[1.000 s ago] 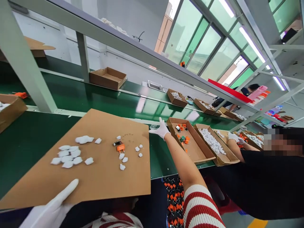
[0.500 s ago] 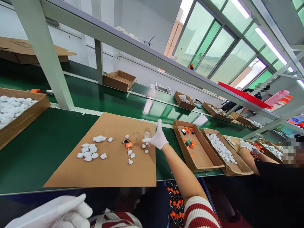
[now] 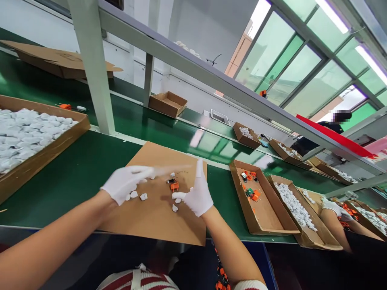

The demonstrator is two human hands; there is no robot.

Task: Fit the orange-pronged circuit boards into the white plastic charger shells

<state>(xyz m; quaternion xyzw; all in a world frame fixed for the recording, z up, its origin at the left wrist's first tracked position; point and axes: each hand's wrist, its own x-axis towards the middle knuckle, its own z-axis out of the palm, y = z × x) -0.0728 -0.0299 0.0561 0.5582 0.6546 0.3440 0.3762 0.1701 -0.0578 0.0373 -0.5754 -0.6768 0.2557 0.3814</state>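
Note:
My left hand (image 3: 128, 184), in a white glove, is over the left part of a brown cardboard sheet (image 3: 145, 221). Its fingers stretch to the right, and a pale blurred streak extends from their tips. White lumpy pieces (image 3: 143, 196) lie beside and partly under that hand. My right hand (image 3: 198, 195), also gloved, is at the sheet's right edge, thumb and fingers spread, palm side facing left. Between the hands sits an orange plug-like part (image 3: 174, 186) with a dark piece (image 3: 171, 181) at its end. A few small white pieces (image 3: 175, 208) lie close to my right thumb.
On the left stands a cardboard tray (image 3: 75, 131) heaped with white pieces. To the right are a tray (image 3: 266, 227) holding orange and green parts and another tray (image 3: 320, 241) of white pieces. A co-worker's gloved hands (image 3: 335, 207) are farther right. A metal post (image 3: 96, 80) rises behind the sheet.
My left hand has come up from below the table edge onto the sheet, over the white pieces. My right hand has shifted slightly toward me. The view has swung somewhat left.

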